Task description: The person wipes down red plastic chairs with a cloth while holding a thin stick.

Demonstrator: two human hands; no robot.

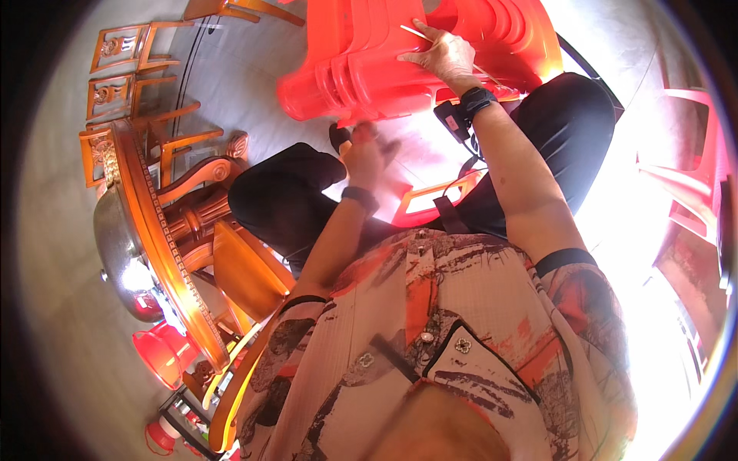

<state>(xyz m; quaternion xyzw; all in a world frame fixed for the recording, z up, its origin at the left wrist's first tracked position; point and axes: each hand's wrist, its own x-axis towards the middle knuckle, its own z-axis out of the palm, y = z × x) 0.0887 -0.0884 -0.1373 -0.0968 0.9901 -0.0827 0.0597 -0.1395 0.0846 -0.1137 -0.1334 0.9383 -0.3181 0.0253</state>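
A stack of nested red plastic chairs (369,75) lies tipped on its side in front of my knees. My right hand (447,55) rests on the stack, thumb and forefinger spread over the plastic. A thin pale stick (416,33) runs under the palm, and the curled fingers appear to hold it. Below the stack's lower edge, between my knees, my left hand (367,158) is blurred by motion. Whether it holds anything is unclear. Beside the right wrist hangs a small black box (452,122) with a cable.
A red plastic seat frame (435,199) shows between my legs. Left of me stand a carved wooden table (173,259), wooden chairs (112,92) and a red bucket (164,354). Pink plastic chairs (692,167) stand on the right, in strong glare.
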